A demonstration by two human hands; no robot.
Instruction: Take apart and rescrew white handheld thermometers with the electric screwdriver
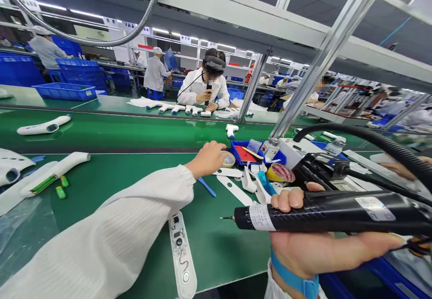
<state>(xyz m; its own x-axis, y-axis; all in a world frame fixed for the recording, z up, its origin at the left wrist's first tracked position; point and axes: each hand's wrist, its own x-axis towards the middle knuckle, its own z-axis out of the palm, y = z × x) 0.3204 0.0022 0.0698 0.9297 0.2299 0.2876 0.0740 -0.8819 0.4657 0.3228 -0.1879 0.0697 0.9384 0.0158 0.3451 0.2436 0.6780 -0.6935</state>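
Note:
My left hand (pixel 208 158) lies palm down on the green bench mat, fingertips just short of a round tin of pale material (pixel 228 159) beside a blue tray (pixel 238 148). My right hand (pixel 313 247) grips a black electric screwdriver (pixel 324 213) with a fine bit pointing left. Below my left forearm lies an opened white handheld thermometer shell (pixel 180 254) with a circuit board inside. Near the screwdriver are white plastic housing parts (pixel 232 189), a yellow tape roll (pixel 280 173) and a blue pry tool (pixel 206 186).
Green batteries (pixel 60 186) and white thermometer bodies (pixel 43 126) lie to the left on the green bench. A black hose (pixel 371 139) crosses the right side beneath a metal frame post (pixel 324 60). Across the bench, a co-worker (pixel 205 85) holds a black tool. Blue crates (pixel 77 74) stand behind.

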